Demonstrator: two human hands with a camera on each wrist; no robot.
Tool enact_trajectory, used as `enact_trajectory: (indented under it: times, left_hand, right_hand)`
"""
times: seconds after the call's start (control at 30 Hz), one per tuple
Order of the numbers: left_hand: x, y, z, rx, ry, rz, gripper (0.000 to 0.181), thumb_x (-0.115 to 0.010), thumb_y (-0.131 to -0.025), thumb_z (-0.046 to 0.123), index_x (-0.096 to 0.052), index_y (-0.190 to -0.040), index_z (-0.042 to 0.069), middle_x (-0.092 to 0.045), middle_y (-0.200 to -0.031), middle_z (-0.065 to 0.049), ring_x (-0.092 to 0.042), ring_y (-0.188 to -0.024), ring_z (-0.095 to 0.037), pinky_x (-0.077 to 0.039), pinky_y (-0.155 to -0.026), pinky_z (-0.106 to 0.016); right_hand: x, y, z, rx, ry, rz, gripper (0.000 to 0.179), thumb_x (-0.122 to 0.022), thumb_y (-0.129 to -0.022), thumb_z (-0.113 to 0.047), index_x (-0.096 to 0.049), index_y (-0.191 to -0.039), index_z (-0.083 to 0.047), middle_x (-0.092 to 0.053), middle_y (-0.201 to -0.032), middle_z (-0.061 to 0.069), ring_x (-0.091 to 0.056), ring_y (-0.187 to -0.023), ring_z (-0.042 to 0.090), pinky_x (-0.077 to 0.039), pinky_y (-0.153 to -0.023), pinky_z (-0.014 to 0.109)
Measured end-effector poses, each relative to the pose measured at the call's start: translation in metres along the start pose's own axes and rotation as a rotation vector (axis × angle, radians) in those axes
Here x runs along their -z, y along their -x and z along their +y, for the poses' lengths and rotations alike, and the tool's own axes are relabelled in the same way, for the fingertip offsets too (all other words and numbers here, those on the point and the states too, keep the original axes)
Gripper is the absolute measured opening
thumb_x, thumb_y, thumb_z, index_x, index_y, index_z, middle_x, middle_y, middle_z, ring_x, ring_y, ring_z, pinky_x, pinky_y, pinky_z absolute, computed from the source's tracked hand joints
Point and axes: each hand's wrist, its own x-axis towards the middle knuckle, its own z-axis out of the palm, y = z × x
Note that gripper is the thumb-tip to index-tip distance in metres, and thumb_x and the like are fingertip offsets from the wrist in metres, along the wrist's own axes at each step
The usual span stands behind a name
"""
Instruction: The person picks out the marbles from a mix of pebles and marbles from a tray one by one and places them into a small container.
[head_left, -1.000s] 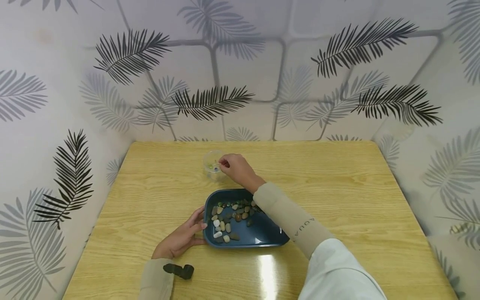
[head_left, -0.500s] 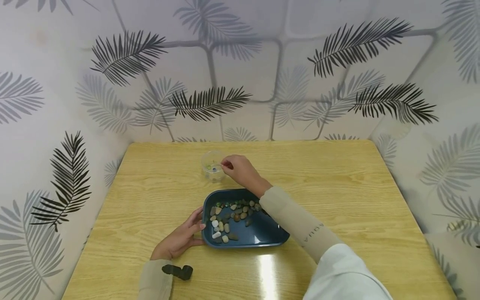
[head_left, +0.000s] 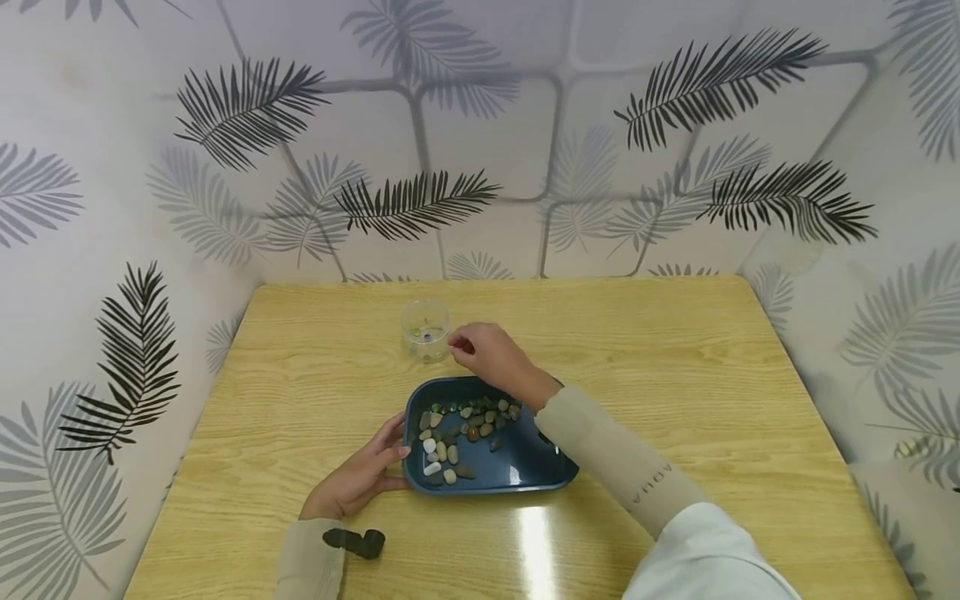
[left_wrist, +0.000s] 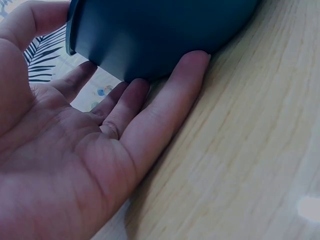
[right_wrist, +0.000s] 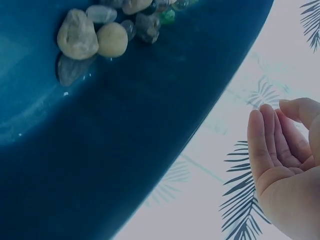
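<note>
A dark blue plastic basin rests on the table with several pebbles on its left side and along the back. My left hand holds its left end, thumb at the rim and fingers against the outer wall, as the left wrist view also shows. Beyond the basin stands a clear plastic cup with a few small coloured pieces inside. My right hand is in the air just right of the cup. Its fingers are lightly bent towards the thumb, and nothing shows between them.
The light wood table reaches back to a wall with a leaf pattern. Small shiny green pieces lie among the pebbles. My right forearm crosses above the basin's right end.
My right hand has drawn back from over the cup's rim, moving right and towards me. The left hand stays at the basin, and the pebbles lie as before.
</note>
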Motion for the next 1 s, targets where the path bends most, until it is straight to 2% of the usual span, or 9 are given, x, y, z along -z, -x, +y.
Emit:
enact_trajectory:
  times: [0.2,0.5,1.0]
  left_hand:
    - [-0.001,0.0,0.002,-0.009,-0.009,-0.003,0.062,-0.045,-0.098,0.017,-0.009,-0.149,0.026,-0.011,-0.149,-0.013,-0.036,-0.125,-0.035,-0.046,-0.088,-0.051]
    - [-0.001,0.001,0.001,-0.013,-0.002,-0.019,0.062,-0.044,-0.099,0.016,-0.008,-0.149,0.025,-0.009,-0.15,-0.013,-0.034,-0.126,-0.036,-0.045,-0.089,-0.051]
    - [-0.001,0.001,0.002,-0.008,0.003,-0.018,0.062,-0.045,-0.098,0.017,-0.009,-0.149,0.025,-0.01,-0.15,-0.013,-0.034,-0.127,-0.036,-0.045,-0.089,-0.051]
  right_hand:
    - [-0.003,0.009,-0.006,0.029,0.014,-0.026,0.017,-0.058,-0.092,-0.019,-0.068,-0.104,-0.011,-0.064,-0.094,-0.002,-0.058,-0.081,0.007,-0.049,-0.071,0.021]
    - [-0.01,0.02,-0.005,-0.013,0.013,-0.057,0.019,-0.059,-0.092,-0.019,-0.068,-0.105,-0.009,-0.065,-0.094,-0.002,-0.059,-0.081,0.007,-0.05,-0.071,0.021]
    - [-0.017,0.036,-0.006,0.005,-0.015,-0.085,0.016,-0.06,-0.091,-0.017,-0.068,-0.103,-0.009,-0.064,-0.091,-0.004,-0.057,-0.078,0.005,-0.049,-0.068,0.021]
